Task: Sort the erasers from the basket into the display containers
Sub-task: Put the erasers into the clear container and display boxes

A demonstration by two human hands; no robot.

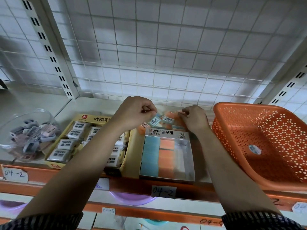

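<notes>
Head view, blue eraser [153, 122]: barcode label faces you; it hangs at your left fingertips, just behind the header card of the silver display box
Left hand [134, 113]: fingers curled; thumb and fingertips pinch the top corner of the blue eraser
Right hand [194, 120]: fingers curled, tips at an orange eraser [172, 115]; whether you grip it cannot be told
Loose erasers: blue and orange pieces lie between your two hands, among them a second barcoded blue eraser [167, 120]
Silver display box [184, 156]: sits on the shelf below your hands; blue erasers fill its left column and orange erasers its middle column
Basket [240, 106]: orange, perforated, on the shelf just right of your right forearm; a round sticker lies on its floor
Yellow box [54, 165]: just left of the silver display box, holding white wrapped erasers; your left forearm crosses over it
Clear tub [10, 127]: far left, holding small grey and pink items, too blurred to identify
Shelf tag [163, 191]: reads 04-2, on the orange shelf edge below the silver display box
</notes>
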